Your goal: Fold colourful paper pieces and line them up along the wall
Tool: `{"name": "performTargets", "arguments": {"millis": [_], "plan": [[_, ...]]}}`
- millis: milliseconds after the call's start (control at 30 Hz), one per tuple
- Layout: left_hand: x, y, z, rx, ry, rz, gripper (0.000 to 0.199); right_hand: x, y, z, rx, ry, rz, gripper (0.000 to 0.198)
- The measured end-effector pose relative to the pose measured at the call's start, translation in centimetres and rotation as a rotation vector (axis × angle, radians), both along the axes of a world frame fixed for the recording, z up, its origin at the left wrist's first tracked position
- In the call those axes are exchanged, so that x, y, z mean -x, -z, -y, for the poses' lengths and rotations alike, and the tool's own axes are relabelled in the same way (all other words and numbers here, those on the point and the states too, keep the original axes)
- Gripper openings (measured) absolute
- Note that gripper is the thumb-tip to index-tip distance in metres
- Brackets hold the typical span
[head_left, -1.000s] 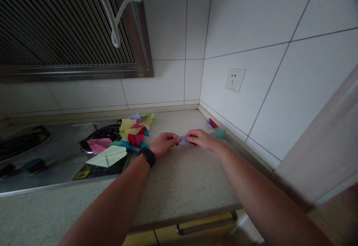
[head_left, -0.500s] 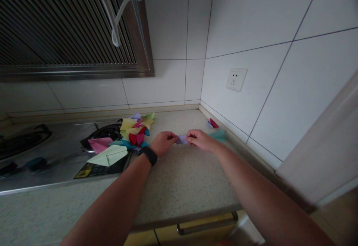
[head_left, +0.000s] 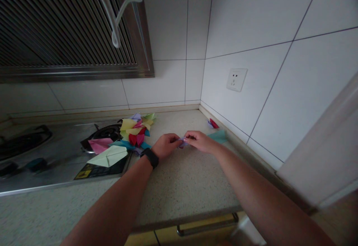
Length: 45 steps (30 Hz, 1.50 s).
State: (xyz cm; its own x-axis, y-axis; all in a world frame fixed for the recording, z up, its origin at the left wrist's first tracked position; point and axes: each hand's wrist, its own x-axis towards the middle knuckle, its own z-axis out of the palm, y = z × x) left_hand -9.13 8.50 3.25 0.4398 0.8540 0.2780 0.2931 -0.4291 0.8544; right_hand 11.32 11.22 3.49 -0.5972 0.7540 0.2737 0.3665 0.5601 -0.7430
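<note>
The left hand [head_left: 167,145] and right hand [head_left: 200,141] pinch a small lilac paper [head_left: 182,145] between their fingertips over the speckled countertop [head_left: 187,179], between the folded-paper pile [head_left: 137,130] and a teal sheet [head_left: 219,136]. It should handle light, thin and easily creased, best gripped at its ends. Room to move opens toward the countertop's front edge.

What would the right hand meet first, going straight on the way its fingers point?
Past the purple paper it holds, the right hand would likely meet the left hand, though depth is unclear.

Matt paper [head_left: 182,145], smooth tiles [head_left: 169,26], metal hood [head_left: 69,33]
</note>
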Motion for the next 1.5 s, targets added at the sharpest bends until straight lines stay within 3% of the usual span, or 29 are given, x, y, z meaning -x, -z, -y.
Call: {"name": "performTargets", "arguments": {"millis": [200,667,1033,1500], "plan": [[0.4,0.3,-0.3,0.017,0.04,0.0,0.03,0.1,0.4,-0.1,0.142,-0.063,-0.043,0.028],[0.2,0.3,-0.1,0.036,-0.031,-0.051,0.041,-0.2,0.3,-0.3,0.155,-0.02,-0.038,0.03],[0.2,1.0,-0.6,0.058,-0.075,0.018,0.034,-0.2,0.0,-0.2,0.037,0.007,0.002,0.027],[0.3,0.5,-0.3,0.086,0.022,0.114,0.033,-0.3,-0.5,0.0,-0.004,-0.001,-0.014,0.027]]}}
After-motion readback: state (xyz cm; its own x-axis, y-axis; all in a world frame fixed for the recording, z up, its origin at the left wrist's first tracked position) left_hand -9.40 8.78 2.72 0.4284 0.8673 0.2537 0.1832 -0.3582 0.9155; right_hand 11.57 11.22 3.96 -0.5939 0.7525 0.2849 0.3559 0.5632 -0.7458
